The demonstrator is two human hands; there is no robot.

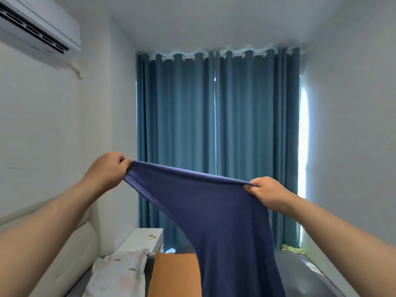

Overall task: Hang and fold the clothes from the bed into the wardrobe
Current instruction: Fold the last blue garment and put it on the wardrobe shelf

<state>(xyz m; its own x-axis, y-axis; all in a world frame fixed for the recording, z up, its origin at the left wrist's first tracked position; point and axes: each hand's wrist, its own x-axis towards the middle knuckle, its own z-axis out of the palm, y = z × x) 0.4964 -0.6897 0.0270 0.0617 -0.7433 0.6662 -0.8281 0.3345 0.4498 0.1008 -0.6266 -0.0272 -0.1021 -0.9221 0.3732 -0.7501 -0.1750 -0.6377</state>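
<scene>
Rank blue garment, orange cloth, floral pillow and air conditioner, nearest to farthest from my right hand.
1. Blue garment: gripped in the right hand.
2. Orange cloth: below, leftward.
3. Floral pillow: lower left.
4. Air conditioner: top left.

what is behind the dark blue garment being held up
Behind the dark blue garment hang teal curtains, seen above its top edge; an orange cloth shows at its lower left. It covers the curtains' lower middle and part of the bed.
</scene>
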